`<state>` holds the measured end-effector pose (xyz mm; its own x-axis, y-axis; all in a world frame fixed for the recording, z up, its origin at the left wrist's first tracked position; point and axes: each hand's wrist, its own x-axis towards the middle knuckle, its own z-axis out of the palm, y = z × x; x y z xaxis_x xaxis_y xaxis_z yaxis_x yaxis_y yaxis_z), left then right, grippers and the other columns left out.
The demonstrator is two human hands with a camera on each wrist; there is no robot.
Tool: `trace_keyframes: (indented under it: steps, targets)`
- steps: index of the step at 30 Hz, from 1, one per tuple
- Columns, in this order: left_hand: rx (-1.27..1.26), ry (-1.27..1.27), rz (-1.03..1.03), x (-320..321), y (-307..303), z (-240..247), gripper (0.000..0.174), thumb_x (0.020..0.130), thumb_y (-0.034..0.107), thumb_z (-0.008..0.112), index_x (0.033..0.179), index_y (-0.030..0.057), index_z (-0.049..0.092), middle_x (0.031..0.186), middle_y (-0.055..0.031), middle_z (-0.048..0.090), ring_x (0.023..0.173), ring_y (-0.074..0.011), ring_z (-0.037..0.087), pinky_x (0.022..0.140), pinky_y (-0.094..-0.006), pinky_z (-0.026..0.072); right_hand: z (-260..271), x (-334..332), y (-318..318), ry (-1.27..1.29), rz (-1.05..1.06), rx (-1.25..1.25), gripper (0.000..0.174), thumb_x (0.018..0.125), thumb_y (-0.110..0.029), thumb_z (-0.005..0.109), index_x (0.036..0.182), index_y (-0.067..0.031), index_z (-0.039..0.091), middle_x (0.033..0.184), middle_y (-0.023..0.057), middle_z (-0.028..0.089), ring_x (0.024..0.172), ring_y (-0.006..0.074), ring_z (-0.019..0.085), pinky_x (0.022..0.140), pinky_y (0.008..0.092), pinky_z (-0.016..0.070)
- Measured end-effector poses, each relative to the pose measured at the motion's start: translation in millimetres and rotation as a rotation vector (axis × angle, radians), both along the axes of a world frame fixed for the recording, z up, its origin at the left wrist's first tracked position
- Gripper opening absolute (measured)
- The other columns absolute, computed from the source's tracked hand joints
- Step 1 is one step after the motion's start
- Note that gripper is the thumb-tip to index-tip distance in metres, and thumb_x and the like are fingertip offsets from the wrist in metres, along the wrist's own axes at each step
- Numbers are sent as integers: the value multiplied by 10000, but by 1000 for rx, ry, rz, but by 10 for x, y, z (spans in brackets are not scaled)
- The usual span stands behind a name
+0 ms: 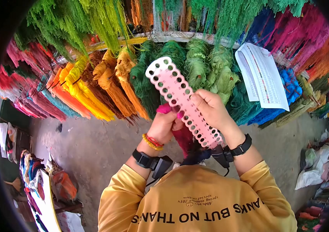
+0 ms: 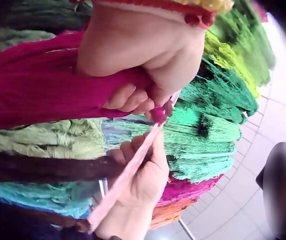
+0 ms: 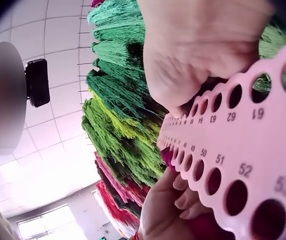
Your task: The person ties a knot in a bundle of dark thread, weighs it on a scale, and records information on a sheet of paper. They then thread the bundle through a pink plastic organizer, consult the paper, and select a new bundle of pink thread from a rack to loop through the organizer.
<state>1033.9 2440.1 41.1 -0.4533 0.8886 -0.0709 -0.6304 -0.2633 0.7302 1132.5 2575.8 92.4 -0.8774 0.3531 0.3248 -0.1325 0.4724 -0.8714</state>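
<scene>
A long pink board [image 1: 184, 102] with numbered round holes along both edges is tilted in front of the body in the head view. My right hand [image 1: 212, 110] grips its right edge, thumb on top. At its left edge my left hand [image 1: 163, 124] holds a magenta yarn bundle [image 1: 182, 138], which hangs below the fingers. In the left wrist view the magenta yarn [image 2: 33, 80] runs through the left hand [image 2: 143, 55], and a small magenta tuft [image 2: 159, 115] shows by the board's edge [image 2: 125, 177]. The right wrist view shows printed numbers on the board [image 3: 223, 130].
Yarn skeins in orange [image 1: 112, 83], yellow [image 1: 81, 87] and green [image 1: 197, 63] hang from a rail ahead, with more yarn above. Printed sheets [image 1: 263, 77] hang at the right. Plastic bags [image 1: 317, 166] lie at far right, and a white-topped stand [image 1: 46, 197] is at lower left.
</scene>
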Motion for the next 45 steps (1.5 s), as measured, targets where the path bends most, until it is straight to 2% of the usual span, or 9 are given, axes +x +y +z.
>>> trace_keyframes:
  steps: [6,9,17,23,26,31,37,41,45]
  targets:
    - [-30,1090,355,-80,-106,28,164,880,150,550,917,2,610,663,-19,532,588,-100,461,545,-242,384,10,35,111,0,-146,61,277,883,-207,523,712,3,468,546,87,417,502,144,382,479,303,353]
    - [-197,1094,339,-213,-240,33,154,867,136,573,904,-3,628,678,-31,543,612,-112,491,580,-262,411,42,24,117,-14,-177,144,269,887,-204,520,716,2,494,550,80,432,495,151,396,476,294,353]
    - [-261,538,407,-302,-352,198,281,940,238,428,1071,49,589,656,8,535,513,-24,378,460,-174,288,618,-426,477,-10,-172,80,269,908,-215,501,719,-25,523,564,-57,428,518,24,358,472,205,320]
    - [-133,337,273,-332,-406,126,297,923,235,443,1027,-10,573,744,-36,582,505,-74,411,459,-202,294,645,-1243,1228,-267,-412,680,285,853,-325,504,831,-50,577,704,132,602,633,269,597,607,389,465]
    - [-101,177,197,-319,-392,49,298,931,239,441,1023,-16,566,707,-7,561,506,-63,400,457,-197,311,427,-1260,1179,-552,-491,867,358,804,-386,538,995,-87,580,1016,170,601,969,300,576,818,415,448]
    - [35,-282,172,-338,-376,94,255,925,266,452,970,35,549,610,27,430,488,-70,334,455,-200,280,517,-1095,994,-393,-472,967,362,793,-372,581,1023,-92,574,1027,137,605,955,304,577,819,402,455]
    - [334,-458,142,-357,-396,323,219,935,285,438,893,89,528,535,63,328,445,-55,288,419,-195,261,493,-530,-123,-154,293,254,434,716,-338,686,965,-5,560,1041,169,594,958,262,591,783,330,475]
    - [413,-442,233,-318,-395,628,221,945,263,417,882,75,516,534,59,327,440,-57,288,415,-192,265,211,-323,-516,220,131,237,318,716,-238,685,889,-13,542,793,114,577,668,218,578,618,311,459]
    - [426,-481,200,-251,-372,726,208,949,225,408,910,59,529,544,64,348,462,-42,322,431,-179,293,38,-149,-718,-317,839,161,164,782,-211,584,786,-47,582,702,105,592,645,256,580,596,356,451]
